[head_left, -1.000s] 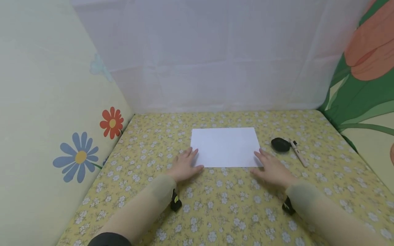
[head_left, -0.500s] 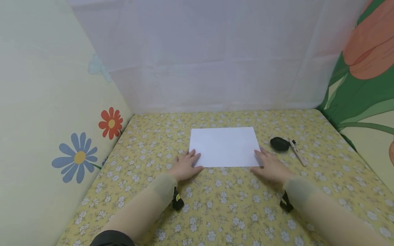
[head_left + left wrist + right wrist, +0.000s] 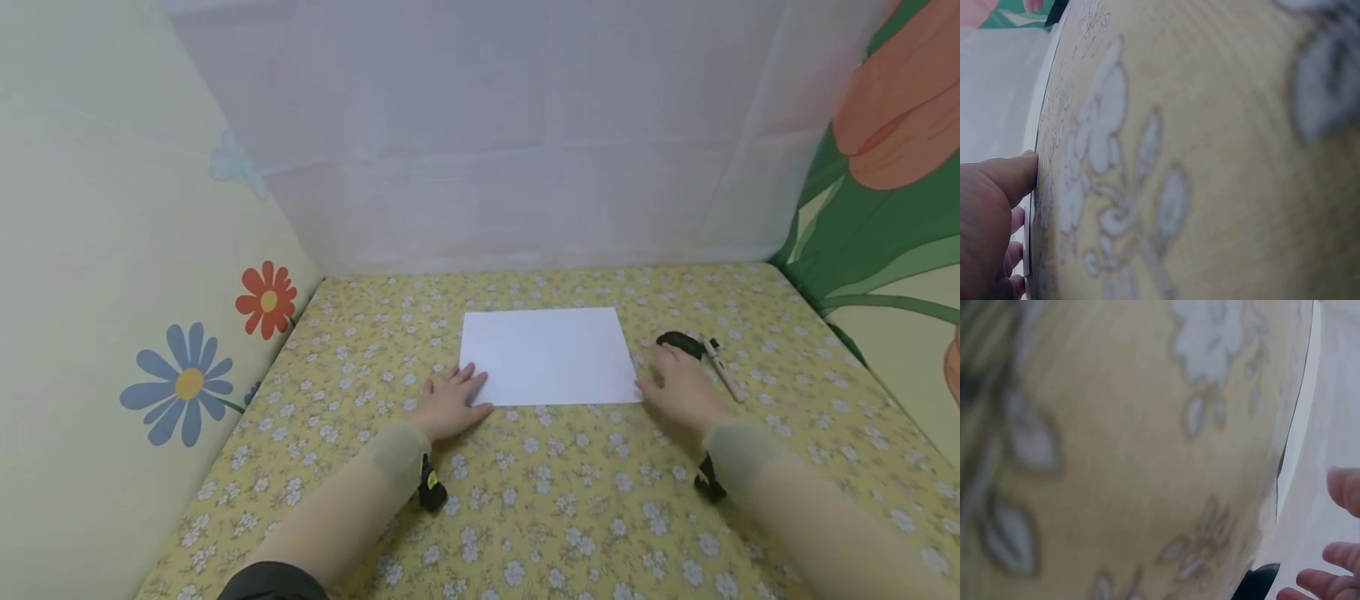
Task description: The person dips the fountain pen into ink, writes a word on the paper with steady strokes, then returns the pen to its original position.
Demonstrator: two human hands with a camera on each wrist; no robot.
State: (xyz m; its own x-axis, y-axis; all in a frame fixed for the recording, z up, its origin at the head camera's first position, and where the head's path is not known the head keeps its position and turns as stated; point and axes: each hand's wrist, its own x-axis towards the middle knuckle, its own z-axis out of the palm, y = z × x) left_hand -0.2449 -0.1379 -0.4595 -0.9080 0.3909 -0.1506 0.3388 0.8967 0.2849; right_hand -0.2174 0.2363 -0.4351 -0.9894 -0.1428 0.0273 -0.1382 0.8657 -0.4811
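Note:
A blank white sheet of paper (image 3: 551, 354) lies flat on the flowered cloth. My left hand (image 3: 448, 404) rests at its near left corner, fingers spread over the edge and thumb by the near edge. In the left wrist view the thumb (image 3: 1013, 174) touches down beside the sheet's thin edge. Just off the paper's right edge, my right hand (image 3: 682, 387) is raised with loosely bent fingers and holds nothing. Beyond that hand sits a black rounded object (image 3: 678, 342), partly covered by the fingers. The right wrist view shows the fingers (image 3: 1329, 584) apart, above the cloth.
Right of the black object lies a pale pen-like stick (image 3: 723, 372) with a dark end. A yellow flowered cloth (image 3: 555, 500) covers the table. A white sheet (image 3: 525, 167) hangs at the back, with flower-patterned walls (image 3: 191, 383) on both sides.
My right hand has lifted from the paper's near right corner and moved right and away, toward the black object. The left hand stays on the paper.

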